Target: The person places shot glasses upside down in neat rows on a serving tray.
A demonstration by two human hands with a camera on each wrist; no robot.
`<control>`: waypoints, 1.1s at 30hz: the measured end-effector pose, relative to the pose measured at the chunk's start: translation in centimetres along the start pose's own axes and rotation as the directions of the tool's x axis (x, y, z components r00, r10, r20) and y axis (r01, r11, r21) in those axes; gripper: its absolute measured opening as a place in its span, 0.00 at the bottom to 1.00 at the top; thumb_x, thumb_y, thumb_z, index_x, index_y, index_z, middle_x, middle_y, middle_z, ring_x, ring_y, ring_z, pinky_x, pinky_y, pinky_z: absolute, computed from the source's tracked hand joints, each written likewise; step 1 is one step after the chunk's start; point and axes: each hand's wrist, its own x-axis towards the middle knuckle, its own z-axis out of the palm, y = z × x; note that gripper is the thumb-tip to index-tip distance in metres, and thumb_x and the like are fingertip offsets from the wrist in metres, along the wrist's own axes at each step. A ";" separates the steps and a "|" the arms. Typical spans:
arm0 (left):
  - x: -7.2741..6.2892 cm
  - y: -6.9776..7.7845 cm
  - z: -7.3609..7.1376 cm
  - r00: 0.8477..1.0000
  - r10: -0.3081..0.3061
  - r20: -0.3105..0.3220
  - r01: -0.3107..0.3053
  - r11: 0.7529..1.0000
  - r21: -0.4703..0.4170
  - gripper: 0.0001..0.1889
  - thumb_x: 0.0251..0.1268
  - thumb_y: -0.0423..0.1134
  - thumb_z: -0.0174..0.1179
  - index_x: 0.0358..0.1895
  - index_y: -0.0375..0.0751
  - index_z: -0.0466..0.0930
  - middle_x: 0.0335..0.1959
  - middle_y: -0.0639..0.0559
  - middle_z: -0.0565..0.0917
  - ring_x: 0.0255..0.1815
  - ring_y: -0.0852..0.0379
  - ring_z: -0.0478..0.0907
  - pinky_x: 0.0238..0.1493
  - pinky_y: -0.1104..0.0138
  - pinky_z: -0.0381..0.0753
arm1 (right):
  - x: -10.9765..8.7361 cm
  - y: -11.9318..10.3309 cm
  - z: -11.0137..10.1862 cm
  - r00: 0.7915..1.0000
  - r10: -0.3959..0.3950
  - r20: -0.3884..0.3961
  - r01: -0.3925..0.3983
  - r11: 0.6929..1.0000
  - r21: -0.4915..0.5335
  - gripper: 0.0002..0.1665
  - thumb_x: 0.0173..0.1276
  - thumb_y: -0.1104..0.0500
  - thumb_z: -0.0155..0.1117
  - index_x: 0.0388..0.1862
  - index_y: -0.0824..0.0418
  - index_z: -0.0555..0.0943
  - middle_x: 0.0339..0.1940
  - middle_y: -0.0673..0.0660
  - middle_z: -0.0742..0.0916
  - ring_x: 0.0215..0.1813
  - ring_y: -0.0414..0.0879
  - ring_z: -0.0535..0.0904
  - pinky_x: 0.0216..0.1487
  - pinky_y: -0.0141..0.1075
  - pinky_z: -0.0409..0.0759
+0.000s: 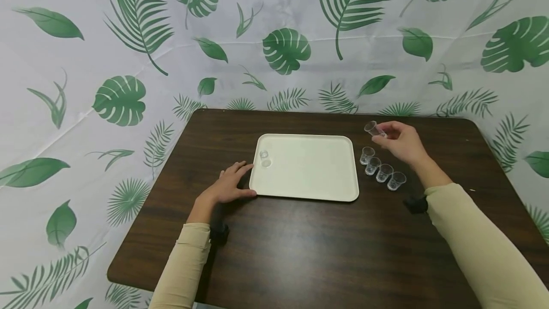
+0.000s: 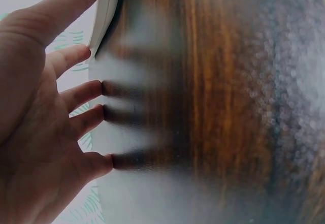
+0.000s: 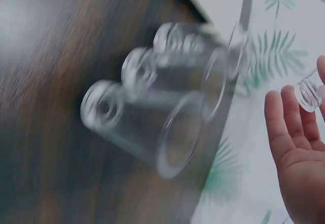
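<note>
My right hand (image 1: 403, 143) pinches a small clear cup (image 1: 372, 128) by its lower part, raised over the back right of the table and tilted left. In the right wrist view, that cup's thick base (image 3: 307, 95) shows at the fingertips. Below this hand, several matching clear cups (image 1: 384, 172) stand close together in a slanted row right of the cream tray (image 1: 309, 168). Another clear cup (image 1: 264, 156) is on the tray near its left edge. My left hand (image 1: 227, 185) has its fingers spread, thumb at the tray's front left corner and other fingertips on the tabletop (image 2: 147, 132).
The dark wood-grain table (image 1: 296, 252) has rounded corners. Right behind its back edge hangs a white cloth (image 1: 240, 61) printed with green leaves. Dark wrist straps (image 1: 219, 234) sit below the beige sleeves.
</note>
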 end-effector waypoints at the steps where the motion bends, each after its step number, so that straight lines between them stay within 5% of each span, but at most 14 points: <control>1: 0.0 0.0 0.0 1.000 0.000 0.000 0.000 1.000 0.000 0.48 0.59 0.61 0.66 0.78 0.49 0.54 0.77 0.38 0.52 0.76 0.36 0.47 0.67 0.32 0.44 | 0.1 -0.5 0.4 1.000 -0.007 0.011 0.007 1.000 -0.015 0.26 0.67 0.52 0.69 0.56 0.67 0.78 0.47 0.64 0.82 0.40 0.43 0.80 0.37 0.33 0.80; 5: 0.2 -0.1 0.1 1.000 -0.002 0.001 0.002 1.000 0.005 0.48 0.59 0.62 0.66 0.78 0.49 0.54 0.77 0.39 0.53 0.77 0.36 0.47 0.67 0.33 0.44 | 0.5 -2.7 2.2 0.997 -0.029 0.070 0.035 0.996 -0.085 0.24 0.68 0.53 0.67 0.58 0.66 0.78 0.51 0.65 0.81 0.50 0.57 0.77 0.44 0.44 0.77; 16: 0.1 0.0 0.0 1.000 0.006 0.003 -0.006 1.000 0.000 0.48 0.59 0.61 0.66 0.78 0.49 0.54 0.77 0.38 0.52 0.76 0.35 0.47 0.66 0.32 0.44 | 1.1 -6.6 8.8 0.971 -0.145 0.189 0.163 0.983 -0.085 0.21 0.66 0.58 0.69 0.56 0.63 0.81 0.47 0.60 0.84 0.47 0.54 0.76 0.43 0.45 0.73; 33: -0.1 0.2 -0.3 1.000 0.002 0.015 -0.002 1.000 -0.002 0.47 0.60 0.60 0.65 0.79 0.47 0.53 0.77 0.37 0.51 0.76 0.34 0.46 0.65 0.30 0.43 | 0.1 -8.9 18.6 0.977 -0.157 0.144 0.167 0.984 -0.064 0.20 0.58 0.66 0.69 0.52 0.60 0.82 0.48 0.57 0.85 0.37 0.47 0.79 0.35 0.39 0.76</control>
